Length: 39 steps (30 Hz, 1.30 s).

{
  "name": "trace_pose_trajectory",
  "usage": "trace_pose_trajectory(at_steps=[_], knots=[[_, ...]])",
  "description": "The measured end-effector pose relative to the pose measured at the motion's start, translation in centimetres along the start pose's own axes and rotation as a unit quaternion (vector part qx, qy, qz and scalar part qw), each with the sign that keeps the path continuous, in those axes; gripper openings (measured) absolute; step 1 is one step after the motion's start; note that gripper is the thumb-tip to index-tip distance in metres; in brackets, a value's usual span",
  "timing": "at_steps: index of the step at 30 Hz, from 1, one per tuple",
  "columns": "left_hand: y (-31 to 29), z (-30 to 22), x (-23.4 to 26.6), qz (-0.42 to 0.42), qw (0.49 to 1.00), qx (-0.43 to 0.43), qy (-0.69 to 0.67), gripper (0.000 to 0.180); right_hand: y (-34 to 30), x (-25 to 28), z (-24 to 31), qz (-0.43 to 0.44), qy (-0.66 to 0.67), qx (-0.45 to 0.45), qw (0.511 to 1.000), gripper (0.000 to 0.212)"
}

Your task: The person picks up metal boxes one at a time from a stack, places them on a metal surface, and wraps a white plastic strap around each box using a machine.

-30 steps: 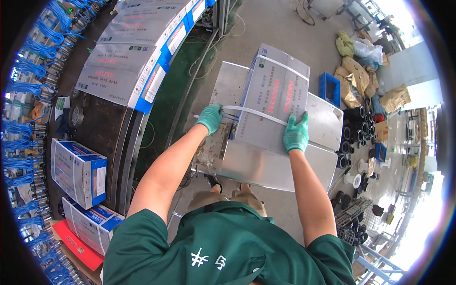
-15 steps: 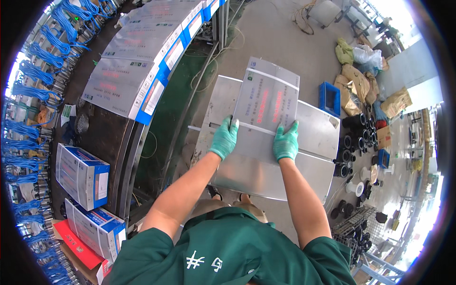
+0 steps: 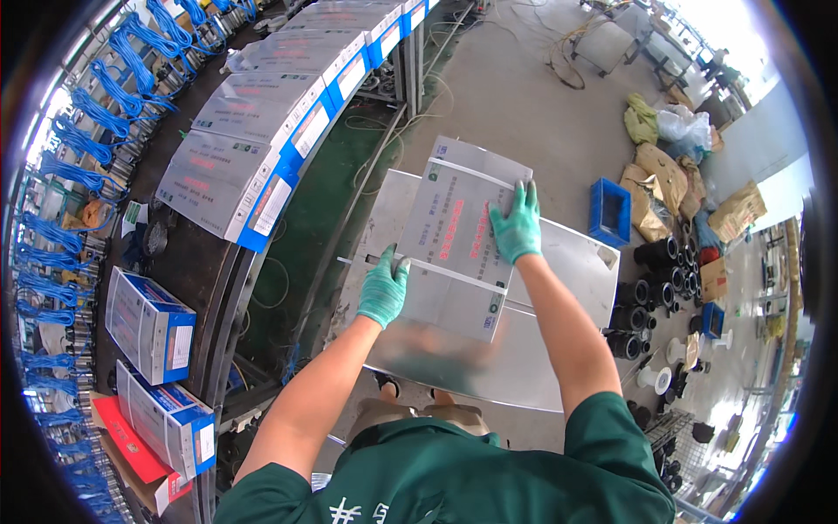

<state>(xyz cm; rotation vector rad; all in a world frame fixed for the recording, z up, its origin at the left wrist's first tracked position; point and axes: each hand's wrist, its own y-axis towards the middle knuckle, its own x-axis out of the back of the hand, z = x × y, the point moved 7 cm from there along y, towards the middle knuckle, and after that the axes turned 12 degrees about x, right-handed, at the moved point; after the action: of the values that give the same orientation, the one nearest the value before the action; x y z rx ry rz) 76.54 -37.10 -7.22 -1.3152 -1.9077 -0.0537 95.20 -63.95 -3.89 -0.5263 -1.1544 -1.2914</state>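
Note:
A flat grey cardboard box with red and dark print lies on a metal-topped table. Two white straps cross it. My left hand, in a green glove, is at the box's left edge by the nearer strap, thumb and forefinger apart. Over the right edge, my gloved right hand rests with its fingers spread on the top face. Neither hand is wrapped round the box.
To the left, a dark bench carries a row of grey-and-blue boxes. Two more boxes stand nearer me, beside a red carton flap. On the floor at right are a blue crate, sacks and black cylinders.
My right hand has slid farther away along the box's right side, its fingers spreading. The left hand has stayed near the left edge. The whole view has shifted slightly.

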Motion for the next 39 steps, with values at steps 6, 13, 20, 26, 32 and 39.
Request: trace_pose_trajectory(at_steps=[6,13,20,26,32,39], knots=[[-0.2,0.0,0.3,-0.082,0.995,-0.033,0.041,0.056,9.4,-0.7,-0.4,0.092,-0.134,0.047,0.986,0.076],[-2.0,-2.1,0.4,-0.159,0.976,-0.12,0.087,0.043,9.3,-0.4,-5.9,0.155,-0.061,0.03,0.986,0.06],[-6.2,-2.8,-3.5,0.02,0.968,-0.25,0.01,0.046,-12.4,9.7,-19.1,0.192,-0.032,-0.071,0.978,0.059],[-15.1,13.2,-5.7,-0.143,0.959,0.11,-0.219,0.046,-27.7,12.8,-21.6,0.332,0.215,-0.14,0.908,0.064],[-26.0,18.5,-11.7,0.208,0.786,0.403,-0.42,0.048,-24.7,7.2,-16.9,0.202,0.595,-0.177,0.757,0.088],[-27.8,16.1,-6.1,0.141,0.776,0.354,-0.502,0.06,-24.9,4.8,-13.0,0.172,0.699,-0.188,0.668,0.067]])
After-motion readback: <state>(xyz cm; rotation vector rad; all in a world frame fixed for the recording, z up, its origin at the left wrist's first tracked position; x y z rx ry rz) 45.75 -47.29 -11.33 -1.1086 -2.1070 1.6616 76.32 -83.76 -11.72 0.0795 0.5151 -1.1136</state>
